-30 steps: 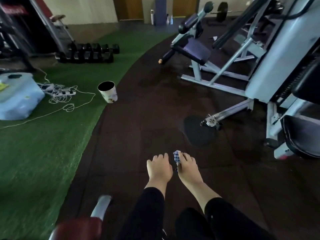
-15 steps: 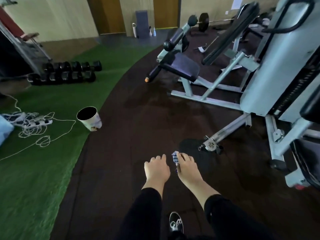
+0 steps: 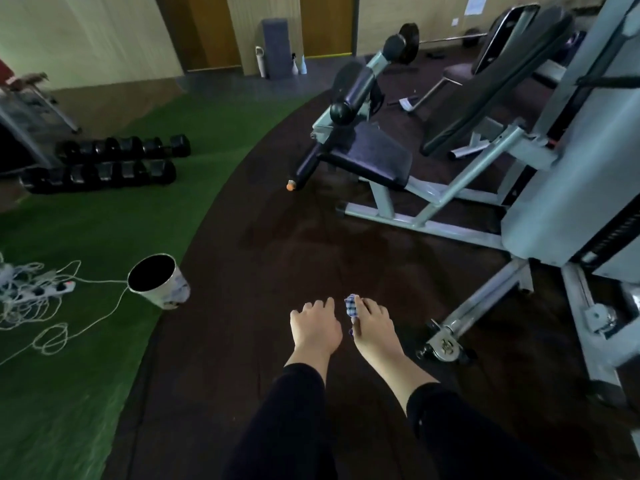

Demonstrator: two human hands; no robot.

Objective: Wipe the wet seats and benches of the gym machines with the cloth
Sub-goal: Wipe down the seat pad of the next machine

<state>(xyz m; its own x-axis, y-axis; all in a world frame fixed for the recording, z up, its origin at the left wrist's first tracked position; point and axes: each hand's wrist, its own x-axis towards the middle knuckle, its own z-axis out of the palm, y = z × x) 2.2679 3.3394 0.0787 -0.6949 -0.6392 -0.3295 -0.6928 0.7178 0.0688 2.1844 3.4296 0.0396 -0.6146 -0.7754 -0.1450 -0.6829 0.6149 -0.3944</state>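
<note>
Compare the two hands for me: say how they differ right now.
The right hand pinches a small blue checked cloth; the left hand holds nothing. The right hand's thumb presses the cloth, while the left hand's fingers hang loosely curled. Both hover over the dark rubber floor, in black sleeves.

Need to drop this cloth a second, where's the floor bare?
Bare dark floor between the bucket and the machine seat. Crowded: cords left of the bucket, machine frame right of the right hand.
</note>
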